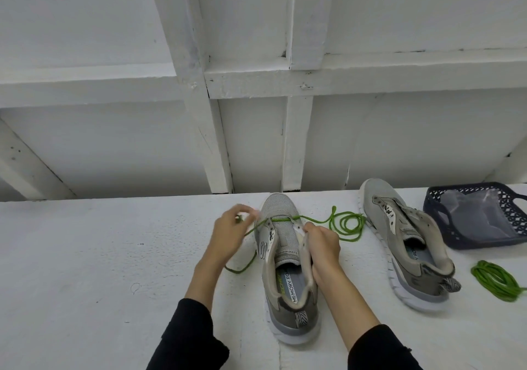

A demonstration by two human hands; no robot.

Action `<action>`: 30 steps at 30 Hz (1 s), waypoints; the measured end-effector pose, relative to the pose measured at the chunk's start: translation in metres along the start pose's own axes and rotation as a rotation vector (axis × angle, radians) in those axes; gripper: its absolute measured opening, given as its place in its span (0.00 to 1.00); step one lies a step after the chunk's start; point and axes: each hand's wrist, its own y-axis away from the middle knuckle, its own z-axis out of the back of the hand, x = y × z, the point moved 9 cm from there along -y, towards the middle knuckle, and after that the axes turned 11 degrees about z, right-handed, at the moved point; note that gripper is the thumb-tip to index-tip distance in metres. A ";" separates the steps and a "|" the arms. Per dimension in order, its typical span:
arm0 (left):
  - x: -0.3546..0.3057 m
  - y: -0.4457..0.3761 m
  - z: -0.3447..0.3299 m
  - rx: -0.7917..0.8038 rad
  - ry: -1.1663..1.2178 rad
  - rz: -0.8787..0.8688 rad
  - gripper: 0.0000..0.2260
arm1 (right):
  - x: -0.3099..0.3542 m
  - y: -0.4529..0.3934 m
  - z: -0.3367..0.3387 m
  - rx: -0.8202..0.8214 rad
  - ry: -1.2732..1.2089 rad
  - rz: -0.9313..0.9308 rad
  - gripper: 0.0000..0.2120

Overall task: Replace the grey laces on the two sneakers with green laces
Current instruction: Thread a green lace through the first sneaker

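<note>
Head view: two sneakers (288,267), two green laces (342,222); left hand (231,232) pinches one, right hand (322,247) grips sneaker.

Near grey sneaker (288,267) upright, toe away, green lace (346,224) through front eyelets only, ends trailing both sides, coiled at right. Second grey sneaker (407,244) to the right, unlaced, angled. Spare green lace bundle (496,281) at far right.
</note>
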 end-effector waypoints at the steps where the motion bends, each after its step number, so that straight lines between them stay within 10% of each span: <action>1: -0.002 0.002 -0.011 0.007 -0.226 -0.032 0.06 | -0.001 0.000 0.000 0.001 -0.003 -0.005 0.11; 5: -0.011 0.005 -0.020 0.035 -0.252 0.000 0.08 | -0.004 -0.001 0.001 -0.006 -0.014 -0.014 0.09; 10: 0.011 0.005 -0.013 0.269 1.337 0.327 0.11 | -0.003 -0.001 0.001 -0.005 0.004 -0.016 0.09; 13: 0.030 0.002 -0.010 0.292 1.802 0.408 0.12 | -0.003 -0.001 0.000 -0.005 0.001 -0.016 0.09; 15: 0.054 -0.007 -0.005 0.134 1.626 0.478 0.12 | -0.003 -0.001 0.001 -0.003 -0.002 -0.016 0.09; 18: 0.074 -0.012 0.036 -0.279 0.542 0.365 0.09 | -0.001 -0.002 -0.001 0.016 -0.009 0.006 0.09; 21: 0.070 -0.010 0.040 -0.361 -0.077 0.145 0.08 | 0.002 -0.004 -0.006 0.064 -0.001 0.048 0.11; 30: 0.045 0.043 -0.008 -0.173 -0.479 -0.289 0.10 | 0.018 -0.016 0.003 0.211 0.301 0.442 0.09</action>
